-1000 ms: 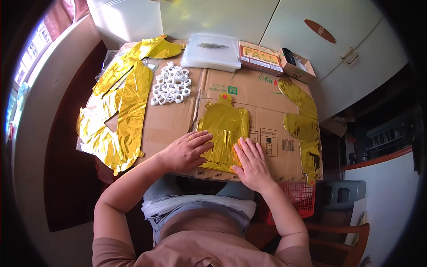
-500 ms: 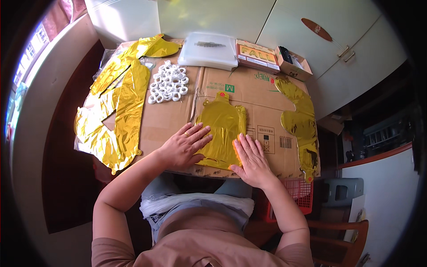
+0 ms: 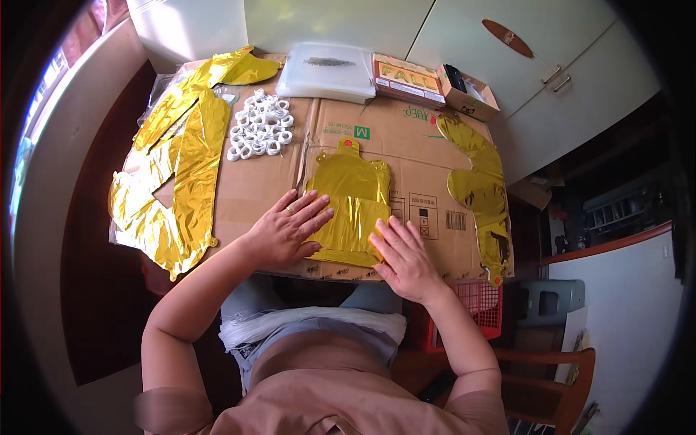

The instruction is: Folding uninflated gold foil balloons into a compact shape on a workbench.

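Note:
A gold foil balloon [image 3: 351, 199], folded flat with a tab and red spot at its top, lies on the cardboard in front of me. My left hand [image 3: 291, 226] rests flat with fingers spread, its fingertips on the balloon's left edge. On the opposite edge my right hand [image 3: 406, 259] lies palm down, fingers stretched out. A sliver of something orange peeks out by its fingertips; the palm hides the rest, so its kind is unclear. Neither hand grips the foil.
Larger gold foil balloons [image 3: 196, 174] spread over the left side; another gold balloon [image 3: 475, 188] lies at the right edge. White ribbon rolls [image 3: 262, 127], a clear plastic stack [image 3: 328, 70], a flat printed box [image 3: 408, 80] and an open carton [image 3: 467, 94] sit toward the back.
The whole view has shifted slightly. Less of the orange thing shows beside my right hand, which has slipped a little outward from the balloon. My left hand stays on the left edge.

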Demonstrator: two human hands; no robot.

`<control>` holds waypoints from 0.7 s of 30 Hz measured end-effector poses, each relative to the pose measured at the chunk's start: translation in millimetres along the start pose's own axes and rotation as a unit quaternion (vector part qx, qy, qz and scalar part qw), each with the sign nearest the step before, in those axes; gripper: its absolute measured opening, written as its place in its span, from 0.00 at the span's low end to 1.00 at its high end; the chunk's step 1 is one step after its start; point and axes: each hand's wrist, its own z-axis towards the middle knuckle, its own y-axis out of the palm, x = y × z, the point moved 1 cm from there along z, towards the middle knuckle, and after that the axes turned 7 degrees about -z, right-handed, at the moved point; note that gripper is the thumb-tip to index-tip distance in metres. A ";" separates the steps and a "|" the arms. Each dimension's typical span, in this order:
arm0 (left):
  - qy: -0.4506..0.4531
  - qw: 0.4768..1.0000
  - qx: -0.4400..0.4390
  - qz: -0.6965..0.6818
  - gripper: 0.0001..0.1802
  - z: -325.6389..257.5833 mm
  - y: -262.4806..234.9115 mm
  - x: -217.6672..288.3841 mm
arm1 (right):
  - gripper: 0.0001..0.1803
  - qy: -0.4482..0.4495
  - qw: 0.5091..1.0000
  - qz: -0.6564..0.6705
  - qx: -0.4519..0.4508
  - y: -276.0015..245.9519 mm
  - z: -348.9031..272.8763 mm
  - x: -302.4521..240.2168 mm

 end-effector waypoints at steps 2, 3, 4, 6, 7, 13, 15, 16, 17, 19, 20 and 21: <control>-0.004 1.000 -0.015 -0.008 0.36 0.0 -0.6 0.8 | 0.31 -0.004 1.000 -0.009 -0.023 4.1 -4.2 -1.2; -0.008 1.000 -0.022 -0.010 0.36 -0.5 -0.9 0.6 | 0.32 -0.002 1.000 -0.007 -0.026 5.5 -4.9 -1.3; -0.007 1.000 -0.021 -0.010 0.36 -0.5 -0.6 0.2 | 0.33 -0.001 1.000 -0.005 -0.030 6.1 -5.1 -1.5; -0.006 1.000 -0.020 -0.008 0.36 -1.1 -0.3 -0.7 | 0.34 0.004 0.999 0.002 -0.038 3.7 -4.7 -2.4; -0.008 1.000 -0.019 -0.008 0.36 -1.2 -0.6 -0.4 | 0.33 0.007 0.999 0.008 -0.038 2.1 -4.9 -3.6; -0.006 1.000 -0.006 -0.003 0.36 -1.5 1.7 0.3 | 0.32 0.067 0.997 0.028 0.023 -3.8 -1.2 -13.9; -0.008 1.000 -0.006 0.011 0.37 -1.8 1.5 0.2 | 0.32 0.087 0.995 0.006 0.049 1.6 1.5 -16.9; -0.006 1.000 -0.005 0.010 0.37 -1.2 1.4 0.5 | 0.31 0.098 0.994 0.008 0.048 5.3 -1.0 -16.9; -0.004 1.000 -0.005 0.008 0.37 -0.5 1.4 0.8 | 0.31 0.109 0.993 0.010 0.047 8.5 -5.0 -18.0; -0.006 1.000 -0.007 0.002 0.36 -1.1 0.8 0.5 | 0.29 0.122 0.991 0.010 0.046 12.2 -11.1 -19.8; -0.008 1.000 -0.010 -0.003 0.36 -0.8 0.4 0.4 | 0.28 0.126 0.991 0.007 0.047 12.6 -15.4 -20.1; -0.008 1.000 -0.013 -0.009 0.36 -0.2 0.6 0.9 | 0.27 0.131 0.990 0.002 0.048 12.5 -19.6 -20.8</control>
